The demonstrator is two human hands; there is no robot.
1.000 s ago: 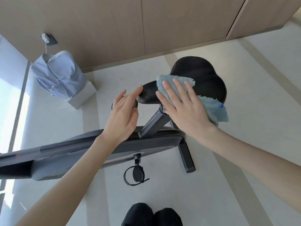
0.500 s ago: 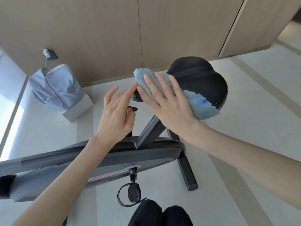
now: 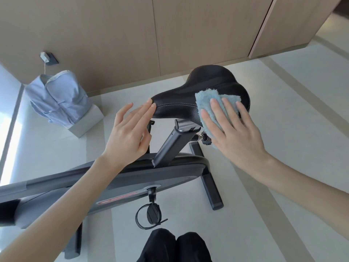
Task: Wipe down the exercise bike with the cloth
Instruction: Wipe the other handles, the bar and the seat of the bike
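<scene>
Saddle (image 3: 207,82) only, I judge, so far: my right hand (image 3: 234,133) presses the cloth (image 3: 209,99) flat-fingered against its flank, left hand (image 3: 130,133) fingertips straight at its nose, frame (image 3: 160,174) beneath them remaining.

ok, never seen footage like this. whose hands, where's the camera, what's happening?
No robot here: a person's two bare hands, filmed by one wide-angle camera worn on the head, looking forward and down. The right hand presses a light blue cloth flat against the side of the black saddle of an exercise bike. The left hand, fingers straight, touches the saddle's nose and holds nothing. The bike stands on a pale floor; a blue garment sits on a white box by the wall.
</scene>
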